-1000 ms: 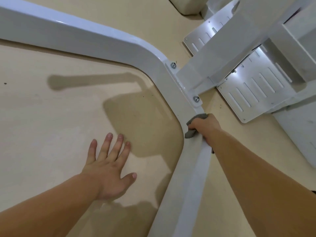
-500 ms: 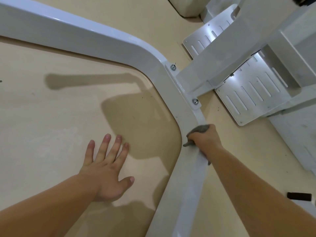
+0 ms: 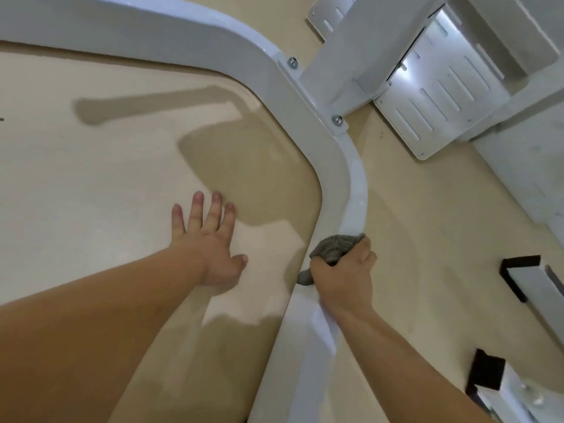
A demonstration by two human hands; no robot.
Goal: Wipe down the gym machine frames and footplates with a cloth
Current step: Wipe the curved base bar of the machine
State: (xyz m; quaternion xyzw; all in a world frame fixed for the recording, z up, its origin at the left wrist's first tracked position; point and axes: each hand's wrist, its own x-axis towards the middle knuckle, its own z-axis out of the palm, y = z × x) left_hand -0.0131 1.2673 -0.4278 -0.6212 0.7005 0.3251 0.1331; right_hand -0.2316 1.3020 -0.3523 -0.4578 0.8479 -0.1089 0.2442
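- Head view, frame [image 3: 332, 166]: white tube lying on the beige floor [image 3: 91, 184]. It runs from the upper left, round a bend, then down toward the lower middle.
- Head view, cloth [image 3: 332, 245]: grey and bunched, pressed on the frame just below the bend, toward its outer edge.
- Head view, right hand [image 3: 345, 276]: fingers curled round the cloth, gripping it against the tube.
- Head view, left hand [image 3: 210, 239]: flat on the floor inside the bend, fingers straight and spread. It holds nothing and lies apart from the frame.
- Head view, footplate [image 3: 433, 96]: slotted metal plate at upper right, beyond a bracket fixed by two bolts [image 3: 337, 120]. It is well apart from the cloth.
- Step in hand, judged: wiping the run of tube below the bend.
- Method advised: wrap the cloth over the top and both flanks of the tube, not the outer edge alone. Keep even pressure and overlap the strokes.
- Method advised: keep the flat hand as a brace. Turn the cloth to a clean face before the bracket seam, bolt heads and footplate slots, where grit likely lodges.
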